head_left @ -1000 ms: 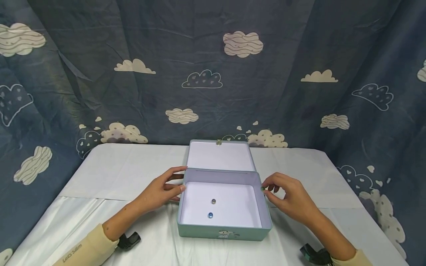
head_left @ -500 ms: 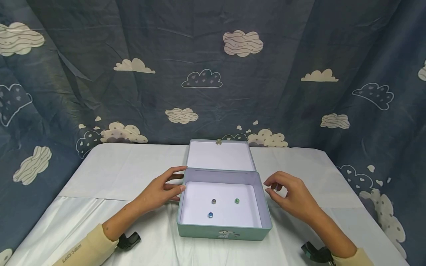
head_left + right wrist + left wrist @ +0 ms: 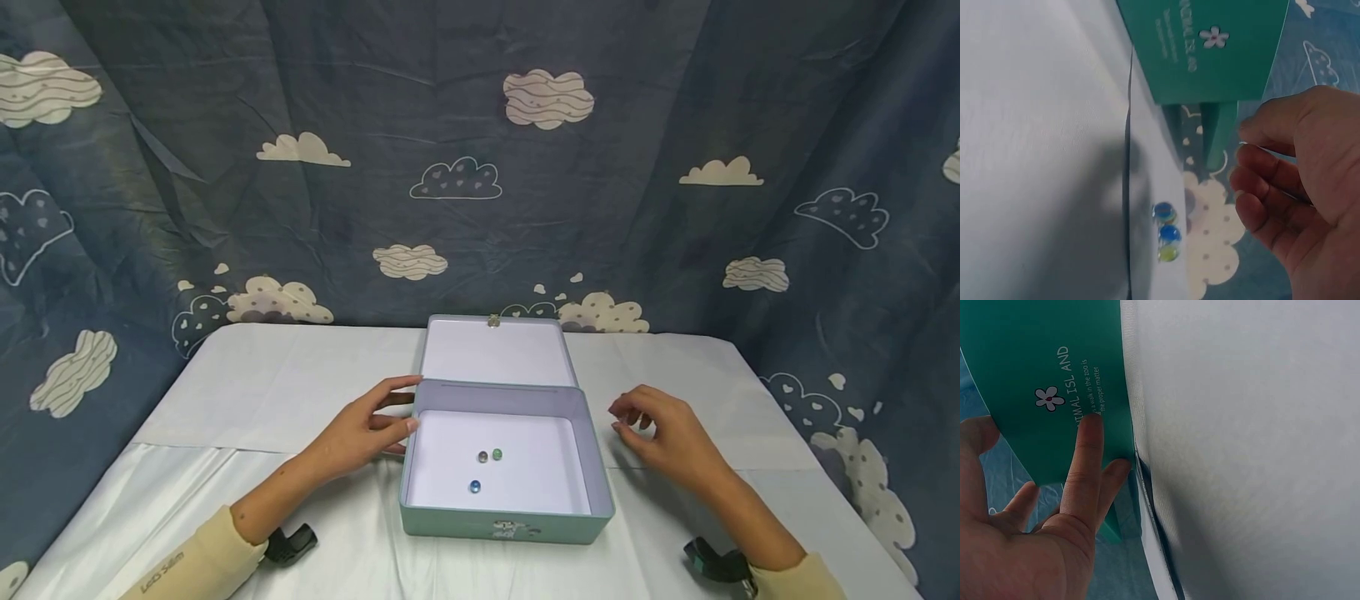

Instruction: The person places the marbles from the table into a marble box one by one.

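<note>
A green tin box with a pale lining stands on the table, its lid tipped back. On its floor lie a green marble, a greyish marble and a blue marble. My left hand rests extended fingers against the box's left side; the left wrist view shows a fingertip on the lettered green wall. To the right of the box, apart from it, my right hand hovers with loosely bent fingers and nothing visible in them.
In the right wrist view, several glass marbles, including a blue marble and a yellowish marble, lie on white cloth outside the box. A white cloth covers the table. A dark cloud-print curtain hangs behind.
My right hand has let go of the green marble, which has rolled left across the box floor to beside the greyish one. That hand has drawn slightly right. My left hand stays put.
</note>
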{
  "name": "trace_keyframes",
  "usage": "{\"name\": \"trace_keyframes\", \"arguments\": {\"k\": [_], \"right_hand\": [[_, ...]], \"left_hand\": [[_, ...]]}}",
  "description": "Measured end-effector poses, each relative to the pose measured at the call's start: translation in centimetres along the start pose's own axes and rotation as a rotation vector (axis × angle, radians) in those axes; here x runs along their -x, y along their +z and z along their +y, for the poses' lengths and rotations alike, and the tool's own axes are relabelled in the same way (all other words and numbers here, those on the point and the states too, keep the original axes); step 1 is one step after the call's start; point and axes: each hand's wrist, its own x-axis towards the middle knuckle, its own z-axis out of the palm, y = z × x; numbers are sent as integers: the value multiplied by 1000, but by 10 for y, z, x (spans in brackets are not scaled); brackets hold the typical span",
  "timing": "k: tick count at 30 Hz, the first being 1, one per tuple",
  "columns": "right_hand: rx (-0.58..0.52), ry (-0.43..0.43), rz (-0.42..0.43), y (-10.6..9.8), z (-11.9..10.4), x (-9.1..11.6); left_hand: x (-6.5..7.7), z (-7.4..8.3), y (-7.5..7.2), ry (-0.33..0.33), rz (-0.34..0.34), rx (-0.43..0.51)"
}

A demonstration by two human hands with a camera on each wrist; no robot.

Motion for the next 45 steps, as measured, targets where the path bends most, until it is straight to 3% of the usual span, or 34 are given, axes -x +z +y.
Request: {"name": "trace_keyframes", "arguments": {"k": [5, 13, 24, 45], "right_hand": [[6, 8, 9, 1, 12, 3], [23, 150, -57, 2, 25, 8], [57, 236, -119, 5, 35, 11], [51, 270, -212, 11, 37, 11]], "left_hand": [[1, -1, 0, 1, 2, -4], [0, 0, 0, -11, 11, 1], [0, 2, 0, -9, 3, 1], [0, 0, 0, -14, 10, 2]]}}
